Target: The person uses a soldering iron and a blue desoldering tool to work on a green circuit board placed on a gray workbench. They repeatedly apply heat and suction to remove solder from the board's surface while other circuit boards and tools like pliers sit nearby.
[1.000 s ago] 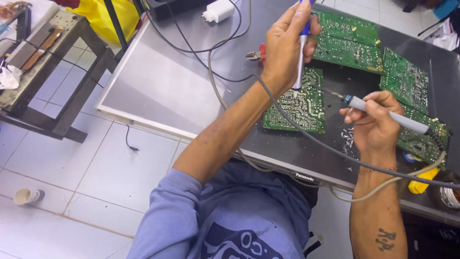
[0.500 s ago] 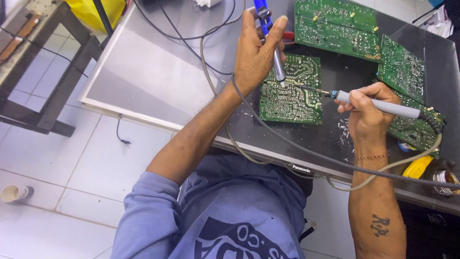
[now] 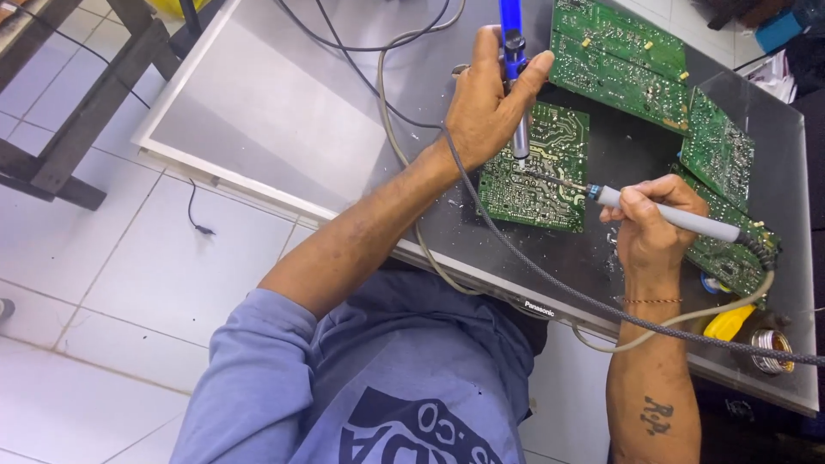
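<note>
Left hand (image 3: pixel 481 107) is closed round a blue desoldering pump (image 3: pixel 516 77), held upright w/ its tip down on the green circuit board (image 3: pixel 534 167); right hand (image 3: pixel 649 225) is closed pen-style on the soldering iron (image 3: pixel 670 215), tip touching the same spot. Work looks mid-way, I'd say: a joint is being heated, no part lifted off yet. Board lies flat on the dark worktop (image 3: pixel 344 112), other boards (image 3: pixel 619 56) beyond (solder reel (image 3: pixel 771 351) at the right edge).

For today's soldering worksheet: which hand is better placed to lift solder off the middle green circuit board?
Probably left: left hand holds blue suction pump upright, tip at board; right hand holds grey soldering iron.
</note>
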